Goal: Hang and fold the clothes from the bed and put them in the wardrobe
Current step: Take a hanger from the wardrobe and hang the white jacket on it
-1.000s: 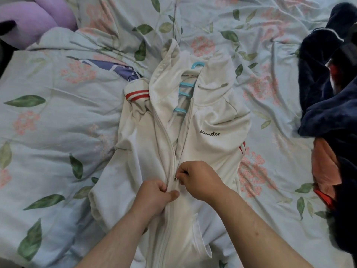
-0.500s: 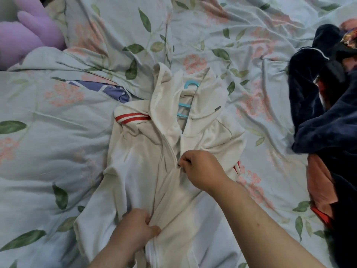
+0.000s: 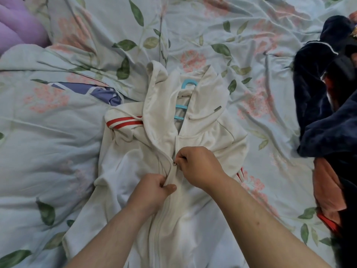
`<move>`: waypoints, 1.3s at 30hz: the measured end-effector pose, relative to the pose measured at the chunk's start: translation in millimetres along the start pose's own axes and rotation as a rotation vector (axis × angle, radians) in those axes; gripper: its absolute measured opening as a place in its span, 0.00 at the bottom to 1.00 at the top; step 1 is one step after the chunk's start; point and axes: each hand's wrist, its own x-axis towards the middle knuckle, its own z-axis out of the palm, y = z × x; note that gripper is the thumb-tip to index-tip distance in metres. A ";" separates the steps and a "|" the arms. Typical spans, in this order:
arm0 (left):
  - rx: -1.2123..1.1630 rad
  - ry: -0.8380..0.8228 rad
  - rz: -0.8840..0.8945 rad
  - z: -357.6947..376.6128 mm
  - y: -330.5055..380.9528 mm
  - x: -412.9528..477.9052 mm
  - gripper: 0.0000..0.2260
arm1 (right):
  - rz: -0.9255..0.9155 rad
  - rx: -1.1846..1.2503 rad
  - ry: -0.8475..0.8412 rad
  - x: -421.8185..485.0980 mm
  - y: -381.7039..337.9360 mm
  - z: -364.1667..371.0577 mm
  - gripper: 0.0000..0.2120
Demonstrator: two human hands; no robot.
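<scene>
Soft, even, shadow-poor light (wide-angle bowing and slight softness at edges)

- A big bed cover [image 3: 222, 31] fills almost the whole view. It is pale blue-green with pink flowers and green leaves.
- The cover is full of wrinkles and folds.
- A soft purple thing [image 3: 17, 29] sits far up and to the left of the hands, in the corner.
- The light is soft and even.
</scene>
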 end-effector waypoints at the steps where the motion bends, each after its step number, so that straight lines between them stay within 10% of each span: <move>1: -0.004 -0.008 -0.006 0.7 -2.1 -0.4 0.24 | 0.001 -0.009 0.004 2.5 0.3 -1.3 0.10; 16: 0.131 -0.035 -0.001 -9.2 8.3 -1.2 0.15 | -0.029 0.136 0.294 29.5 8.2 -5.3 0.12; 22: 0.173 0.496 0.279 -89.3 46.3 15.5 0.04 | 0.421 0.315 0.785 13.1 96.5 -39.0 0.15; 24: 0.416 0.674 0.336 -118.8 43.1 40.6 0.17 | 0.675 0.485 0.661 2.1 120.7 -46.8 0.19; 28: 0.425 0.557 0.075 -149.1 37.7 74.2 0.30 | 0.609 0.869 0.311 -15.6 130.9 -31.5 0.11; 33: 0.226 0.398 0.062 -162.0 49.2 78.4 0.19 | 0.498 1.389 0.063 -35.1 117.9 -22.6 0.13; 39: 0.273 0.422 0.115 -169.0 32.3 89.7 0.16 | 0.425 1.326 -0.010 -34.5 102.2 -26.0 0.10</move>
